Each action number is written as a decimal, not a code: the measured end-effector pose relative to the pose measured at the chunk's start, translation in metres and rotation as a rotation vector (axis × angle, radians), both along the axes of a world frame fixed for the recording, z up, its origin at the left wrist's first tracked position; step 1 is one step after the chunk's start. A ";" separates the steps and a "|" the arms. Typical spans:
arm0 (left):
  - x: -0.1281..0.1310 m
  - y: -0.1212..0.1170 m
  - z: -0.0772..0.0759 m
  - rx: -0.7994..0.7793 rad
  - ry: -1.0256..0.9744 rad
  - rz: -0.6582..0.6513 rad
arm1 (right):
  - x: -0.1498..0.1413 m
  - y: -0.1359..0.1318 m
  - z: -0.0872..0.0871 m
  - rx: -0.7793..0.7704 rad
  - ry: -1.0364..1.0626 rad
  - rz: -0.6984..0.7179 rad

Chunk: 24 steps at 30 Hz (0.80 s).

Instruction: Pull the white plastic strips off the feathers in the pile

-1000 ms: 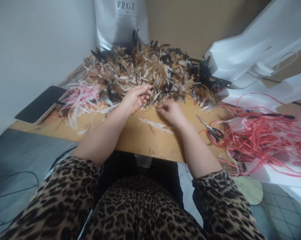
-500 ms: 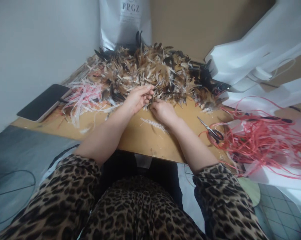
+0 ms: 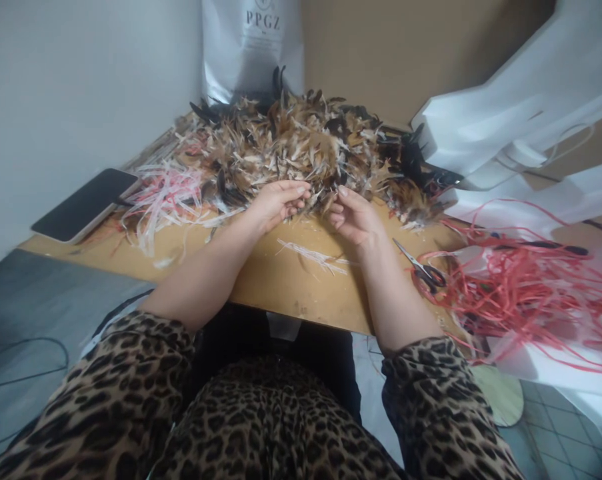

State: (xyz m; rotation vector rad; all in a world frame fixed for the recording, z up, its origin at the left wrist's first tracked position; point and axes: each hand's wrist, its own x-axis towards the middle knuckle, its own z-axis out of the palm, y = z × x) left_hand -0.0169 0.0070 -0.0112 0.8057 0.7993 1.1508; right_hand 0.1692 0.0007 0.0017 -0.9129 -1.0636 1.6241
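A large heap of brown, black and cream feathers (image 3: pixel 291 143) covers the back of the tan table (image 3: pixel 301 293). At the heap's front edge, my left hand (image 3: pixel 282 202) is closed, thumb against the fingertips; whatever it pinches is too small to make out. A short gap to the right, my right hand (image 3: pixel 355 215) is closed in a pinch too, with a small brown feather (image 3: pixel 327 202) at its fingertips. Between my forearms a few thin white strands (image 3: pixel 313 254) lie on the tabletop.
A black-screened phone (image 3: pixel 85 203) lies at the left beside pink and white strips (image 3: pixel 163 193). Scissors (image 3: pixel 423 268) with black handles are right of my right forearm, near tangled red ribbon (image 3: pixel 525 287). Behind the heap stands a silver bag (image 3: pixel 253 60); white machine housing (image 3: pixel 511 100) rises at the right.
My right hand has lifted from the heap's edge, moving right and turning so its fingers show. My left hand has dropped slightly and stays pinched. The hands are now farther apart.
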 end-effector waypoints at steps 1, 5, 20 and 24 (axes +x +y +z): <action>0.000 -0.001 0.000 0.006 0.019 -0.012 | 0.001 -0.001 0.000 0.001 -0.011 0.004; 0.003 -0.008 0.003 0.017 0.088 -0.104 | 0.001 -0.004 -0.002 -0.019 -0.003 0.007; 0.009 -0.012 -0.004 0.103 0.324 -0.179 | -0.017 -0.004 -0.021 0.125 -0.126 -0.074; 0.010 -0.013 -0.003 0.120 0.351 -0.149 | -0.013 -0.002 -0.022 0.113 -0.095 -0.095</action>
